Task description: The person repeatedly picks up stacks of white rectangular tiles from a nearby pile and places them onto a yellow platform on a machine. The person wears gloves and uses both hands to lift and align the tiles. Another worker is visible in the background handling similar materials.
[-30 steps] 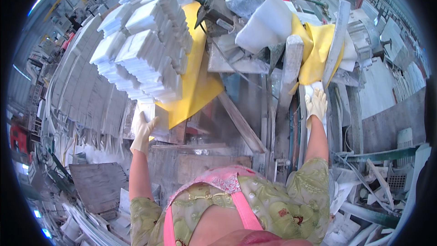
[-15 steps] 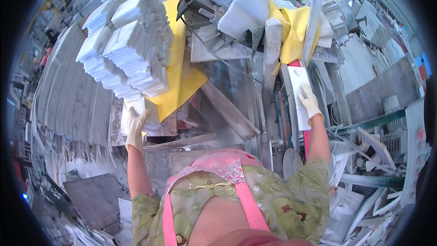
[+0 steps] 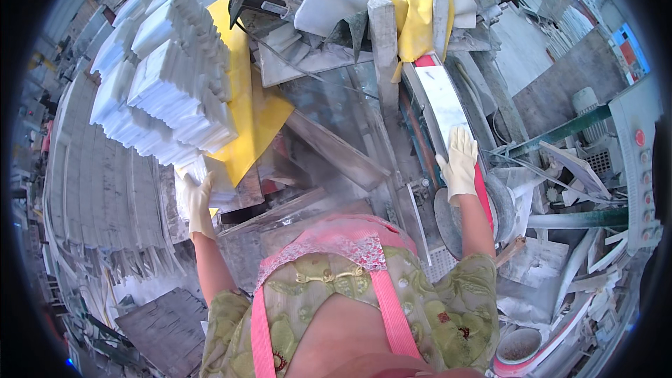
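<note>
right grip (image 3: 458, 162) flat on one slab (image 3: 442, 101); left grip (image 3: 196, 196) at one stack (image 3: 197, 166)

A dusty workshop for working stone, or something much like it, is indicated by what is gathered here. White, grey-veined slabs (image 3: 168, 77) are piled in neat stepped stacks at the left, and a long white strip (image 3: 439, 94) is laid along a red belt (image 3: 481, 196) set into a machine bed. At the right edge, a control panel (image 3: 638, 161) is fitted with a column of buttons. Broken offcuts (image 3: 588, 259) are strewn below it. Rough timber (image 3: 339, 147) is propped between the stacks and the belt, yellow sheeting (image 3: 414, 14) is draped over the machinery, and many surfaces are coated in pale dust.
</note>
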Demonstrator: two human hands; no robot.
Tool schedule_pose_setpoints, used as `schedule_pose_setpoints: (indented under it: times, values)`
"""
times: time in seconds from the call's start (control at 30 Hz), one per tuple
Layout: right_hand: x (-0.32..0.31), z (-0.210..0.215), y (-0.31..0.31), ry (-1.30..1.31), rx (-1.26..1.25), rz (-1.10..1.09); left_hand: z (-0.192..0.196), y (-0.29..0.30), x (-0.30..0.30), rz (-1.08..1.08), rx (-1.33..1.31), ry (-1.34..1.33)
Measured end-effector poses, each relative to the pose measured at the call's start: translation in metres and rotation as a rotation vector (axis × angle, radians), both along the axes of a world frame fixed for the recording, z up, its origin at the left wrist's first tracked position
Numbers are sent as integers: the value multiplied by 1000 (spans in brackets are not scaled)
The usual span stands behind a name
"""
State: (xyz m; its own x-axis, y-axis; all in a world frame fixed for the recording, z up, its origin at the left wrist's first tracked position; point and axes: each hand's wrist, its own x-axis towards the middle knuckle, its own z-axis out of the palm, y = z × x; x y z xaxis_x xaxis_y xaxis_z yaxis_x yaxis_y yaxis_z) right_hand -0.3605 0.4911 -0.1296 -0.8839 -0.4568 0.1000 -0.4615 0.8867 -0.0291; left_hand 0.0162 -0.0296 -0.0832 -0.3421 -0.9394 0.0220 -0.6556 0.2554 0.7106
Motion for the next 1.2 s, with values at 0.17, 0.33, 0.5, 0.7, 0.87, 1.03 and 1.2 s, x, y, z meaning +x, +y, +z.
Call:
schedule_pose_setpoints:
  times: [0.17, 0.33, 0.5, 0.7, 0.87, 1.03, 1.2]
  values:
    - [-45, -22, -3, -50, 23, -22, -12, -6, 4, 5, 0, 52]
    - [-47, 1, 79, -260, -645, 143, -17, -16, 7, -132, 85, 228]
    - [33, 30, 136, -273, -203, 203, -17, -26, 5, -85, 95, 74]
    - [14, 5, 45, 78, 13, 53, -23, -22, 12, -83, -103, 37]
    - [-18, -1, 27, 125, 172, 67, -16, -13, 7, 51, 23, -110]
    - [-32, 16, 32, 318, -21, 252, -10, -10, 5, -93, -107, 73]
    - [-62, 20, 8, 193, 225, 232, -13, -12, 9, -28, 99, 167]
